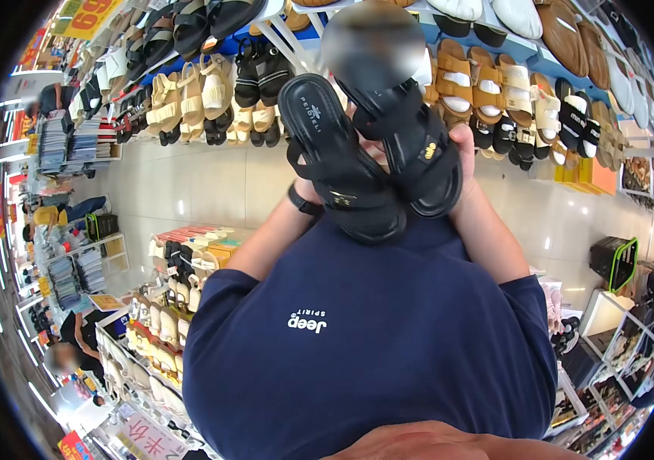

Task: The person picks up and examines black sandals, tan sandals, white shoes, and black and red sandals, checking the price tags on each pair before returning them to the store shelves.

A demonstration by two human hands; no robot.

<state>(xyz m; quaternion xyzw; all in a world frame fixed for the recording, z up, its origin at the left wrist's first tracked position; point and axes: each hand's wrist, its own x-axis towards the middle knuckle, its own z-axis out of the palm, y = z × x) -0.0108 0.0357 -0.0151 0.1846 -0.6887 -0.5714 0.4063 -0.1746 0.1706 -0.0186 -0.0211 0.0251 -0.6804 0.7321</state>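
Note:
I hold a pair of black sandals up in front of my chest, one beside the other, with their lower ends touching or overlapping. My left hand (308, 188), with a dark band on the wrist, is behind the left sandal (313, 123), mostly hidden by it; this sandal has wide black straps, a small gold mark and pale lettering on its insole. My right hand (463, 153) is closed around the edge of the right sandal (407, 149), thumb showing at its side. That sandal also carries a gold ornament on a strap. A blurred patch covers its upper end.
Ahead, shelves hold many shoes: cream sandals (191, 90) to the left, brown sandals (453, 80) to the right. A low shoe stand (164, 322) is at my left side. Black baskets with green rims (623, 264) stand at both sides. Other people (82, 337) are far left.

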